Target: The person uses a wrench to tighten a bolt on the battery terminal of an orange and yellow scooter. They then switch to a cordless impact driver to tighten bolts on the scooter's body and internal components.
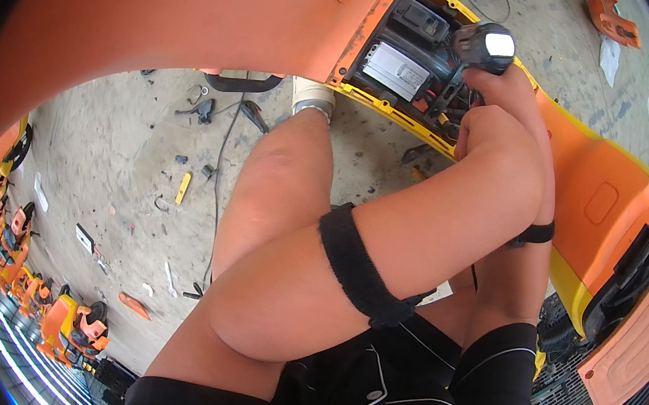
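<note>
An orange vehicle body [226,11] has an open, yellow-edged compartment [380,105] with wiring and electronic parts inside. Among them are a silver finned controller box [395,72] and a black box [419,20]. At the compartment's right side, my right hand [506,87] is closed around a black power drill [474,45] with a bright white patch on its end. Just below it, my left hand [467,131] reaches in by the wires with its fingers curled. My own forearm partly covers that hand, and what it grips is hidden.
Loose on the concrete floor lie a black lever part [205,111], a yellow strip [183,188], a wrench [171,279] and a cable [221,167]. An orange seat-like panel [601,194] borders the right. Several orange vehicles [74,326] stand at left.
</note>
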Demonstrator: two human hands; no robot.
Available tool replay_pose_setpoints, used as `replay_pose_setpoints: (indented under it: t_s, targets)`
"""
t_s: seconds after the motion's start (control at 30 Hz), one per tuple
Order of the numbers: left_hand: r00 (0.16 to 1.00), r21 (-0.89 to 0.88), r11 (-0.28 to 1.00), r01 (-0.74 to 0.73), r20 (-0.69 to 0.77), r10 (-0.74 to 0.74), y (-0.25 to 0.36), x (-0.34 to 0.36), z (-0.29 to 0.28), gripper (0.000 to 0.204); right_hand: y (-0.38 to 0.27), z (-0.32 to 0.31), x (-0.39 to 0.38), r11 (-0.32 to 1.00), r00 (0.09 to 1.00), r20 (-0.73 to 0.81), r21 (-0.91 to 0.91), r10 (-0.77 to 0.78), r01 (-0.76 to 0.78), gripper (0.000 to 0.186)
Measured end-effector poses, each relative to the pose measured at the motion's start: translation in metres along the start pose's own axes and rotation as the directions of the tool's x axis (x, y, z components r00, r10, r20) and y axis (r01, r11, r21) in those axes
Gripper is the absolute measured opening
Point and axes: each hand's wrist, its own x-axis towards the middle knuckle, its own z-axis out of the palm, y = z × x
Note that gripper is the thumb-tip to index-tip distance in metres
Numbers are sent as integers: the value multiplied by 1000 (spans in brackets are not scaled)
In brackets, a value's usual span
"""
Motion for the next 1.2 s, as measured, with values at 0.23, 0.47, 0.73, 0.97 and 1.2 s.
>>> replay_pose_setpoints:
  t_s: [0.23, 0.47, 0.73, 0.97, 1.2]
  targets:
    - [1000, -11, 1000, -20, 12, 20, 0, 3, -2, 34, -2, 4, -14, 977, 998, -60, 209, -19, 31, 40]
    - [995, -6, 997, -82, 54, 82, 11, 7, 0, 39, -6, -24, -35, 970, 990, -90, 228, 106, -84, 36]
    - [998, 37, 998, -48, 49, 46, 20, -21, -19, 28, -6, -54, -39, 940, 993, -117, 336, -22, 60, 25]
    - [999, -28, 1000, -3, -41, 2, 17, 8, 12, 25, 22, -37, -11, 899, 996, -81, 437, 44, -4, 24]
    - [993, -9, 995, -100, -69, 99, 9, -14, -3, 24, 26, -28, 5, 927, 998, -40, 374, 48, -30, 32]
